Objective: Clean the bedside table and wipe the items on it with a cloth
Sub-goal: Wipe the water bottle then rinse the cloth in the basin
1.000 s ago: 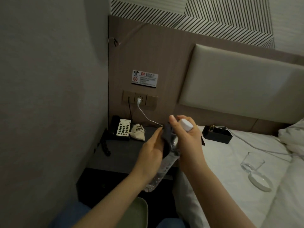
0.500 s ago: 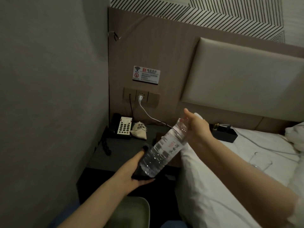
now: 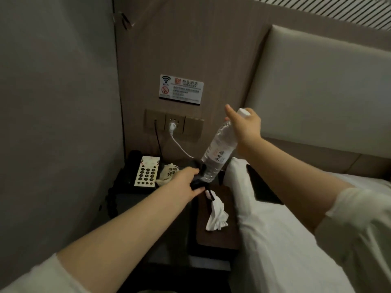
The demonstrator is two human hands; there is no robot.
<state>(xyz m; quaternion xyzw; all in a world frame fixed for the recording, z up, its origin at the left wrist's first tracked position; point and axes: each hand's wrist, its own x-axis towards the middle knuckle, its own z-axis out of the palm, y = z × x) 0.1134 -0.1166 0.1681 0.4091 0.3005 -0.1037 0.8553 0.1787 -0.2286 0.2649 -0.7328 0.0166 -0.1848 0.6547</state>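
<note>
left hand [image 3: 186, 182]: arm outstretched, fingers curled, gripping | right hand [image 3: 245, 125]: raised, arm outstretched, fingers curled, gripping

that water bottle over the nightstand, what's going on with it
A person is wiping items at a bedside table. The right hand grips the water bottle near its cap, tilted, its base low over the table. The left hand holds a dark cloth against the bottle's base. A phone, small pouch and tissue box sit on the table.
</note>
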